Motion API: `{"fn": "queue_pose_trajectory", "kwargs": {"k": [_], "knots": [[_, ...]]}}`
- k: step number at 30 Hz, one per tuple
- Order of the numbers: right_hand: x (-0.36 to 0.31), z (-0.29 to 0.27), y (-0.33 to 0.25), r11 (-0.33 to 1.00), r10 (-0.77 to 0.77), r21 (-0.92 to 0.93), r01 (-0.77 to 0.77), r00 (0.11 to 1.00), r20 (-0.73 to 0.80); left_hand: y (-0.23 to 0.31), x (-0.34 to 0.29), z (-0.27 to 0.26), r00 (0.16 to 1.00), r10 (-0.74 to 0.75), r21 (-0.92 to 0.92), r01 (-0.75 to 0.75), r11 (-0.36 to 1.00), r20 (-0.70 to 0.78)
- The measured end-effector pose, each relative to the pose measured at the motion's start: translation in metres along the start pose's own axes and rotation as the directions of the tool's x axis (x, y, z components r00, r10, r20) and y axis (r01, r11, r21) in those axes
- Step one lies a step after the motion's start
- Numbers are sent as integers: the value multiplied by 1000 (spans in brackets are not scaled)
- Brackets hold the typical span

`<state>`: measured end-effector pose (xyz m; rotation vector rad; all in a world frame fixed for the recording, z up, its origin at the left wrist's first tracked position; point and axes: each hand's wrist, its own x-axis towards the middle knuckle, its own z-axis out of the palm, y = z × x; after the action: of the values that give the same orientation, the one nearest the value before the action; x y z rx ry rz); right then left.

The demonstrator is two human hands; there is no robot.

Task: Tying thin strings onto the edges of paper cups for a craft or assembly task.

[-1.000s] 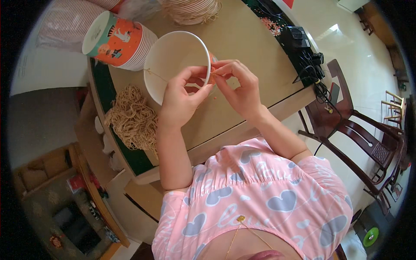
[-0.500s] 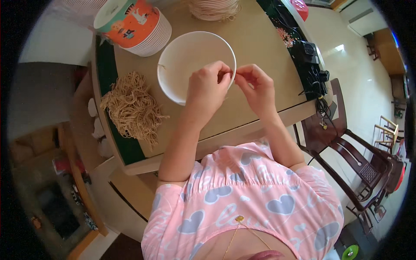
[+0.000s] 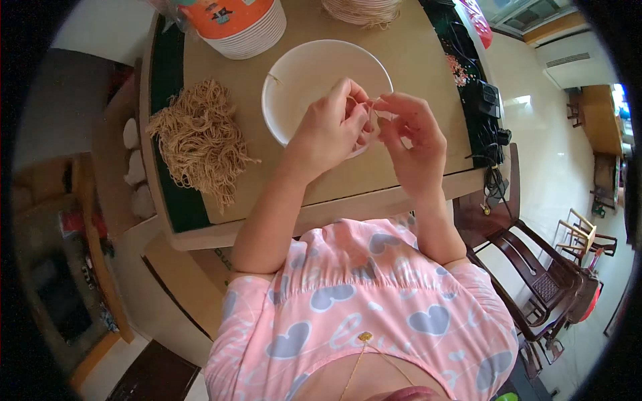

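My left hand (image 3: pixel 329 130) is over the near right side of a white paper tub (image 3: pixel 299 100), thumb and fingers pinching a thin piece of twine (image 3: pixel 376 112). From the right, my right hand (image 3: pixel 416 140) meets it with bent fingers, pinching the same twine by the tub's rim. The hands nearly touch and hide part of that rim; how the twine runs through the fingers is hard to make out. A short twine end (image 3: pixel 275 79) shows at the tub's left rim. Left of the tub lies a loose heap of tan twine pieces (image 3: pixel 200 140).
A stack of nested orange-printed tubs (image 3: pixel 244 37) stands at the far left of the table (image 3: pixel 281 190). Another white stack with twine on it (image 3: pixel 361 10) is at the far edge. Black cables and an adapter (image 3: pixel 487 99) line the right side. A dark wooden chair (image 3: pixel 542 264) stands at right.
The view has shifted a little, so the tub sits further right. My right hand has turned and its fingers have spread somewhat; the twine between both hands is now visible.
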<state>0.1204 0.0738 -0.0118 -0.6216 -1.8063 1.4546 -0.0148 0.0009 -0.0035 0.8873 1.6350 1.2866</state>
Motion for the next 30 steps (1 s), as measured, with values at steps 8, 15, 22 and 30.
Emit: {"fn": "queue_pose_trajectory", "kwargs": {"k": [8, 15, 22, 30], "knots": [[1, 2, -1, 953, -37, -298, 54, 997, 63, 10, -10, -3, 999, -37, -33, 38, 999, 12], [2, 3, 0, 940, -113, -319, 124, 992, 53, -5, -9, 4, 997, 79, 2, -79, 997, -5], [7, -2, 1, 925, -130, -346, 154, 987, 91, 3, -9, -3, 973, 198, 312, -152, 938, -118], [7, -4, -1, 887, -186, -396, 239, 968, 167, -6, -6, -10, 999, 50, -163, -53, 985, -21]]}}
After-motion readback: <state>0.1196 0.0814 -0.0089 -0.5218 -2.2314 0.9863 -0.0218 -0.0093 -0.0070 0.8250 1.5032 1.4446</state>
